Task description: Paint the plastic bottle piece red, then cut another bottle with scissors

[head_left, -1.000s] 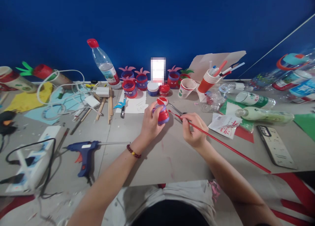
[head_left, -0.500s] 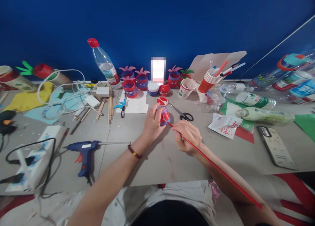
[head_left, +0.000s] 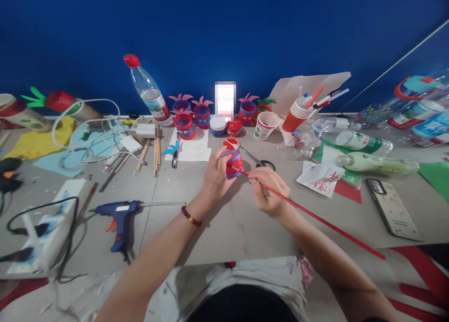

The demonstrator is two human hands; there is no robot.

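Observation:
My left hand (head_left: pixel 214 176) is wrapped round a small red cup with purple bands (head_left: pixel 234 163), held just above the grey table (head_left: pixel 196 219). My right hand (head_left: pixel 271 191) pinches a long thin red strip (head_left: pixel 315 217) near its front end. The tip of the strip touches the side of the cup. Its tail runs down to the right, past my forearm. Black-handled scissors (head_left: pixel 261 162) lie just behind my right hand, and a red lid (head_left: pixel 231 143) sits behind the cup.
A blue glue gun (head_left: pixel 121 217) lies at the left, with a power strip (head_left: pixel 42 233) and cables beyond it. Finished decorated cups (head_left: pixel 184 125), a water bottle (head_left: pixel 149 92) and a cup of pens (head_left: pixel 298 111) line the back. A phone (head_left: pixel 393 207) and plastic bottles (head_left: pixel 365 143) lie at the right.
My right hand brought the strip's tip in to the cup, then lifted slightly, swinging the strip's tail outward to the right. My left hand turned the cup a little more upright.

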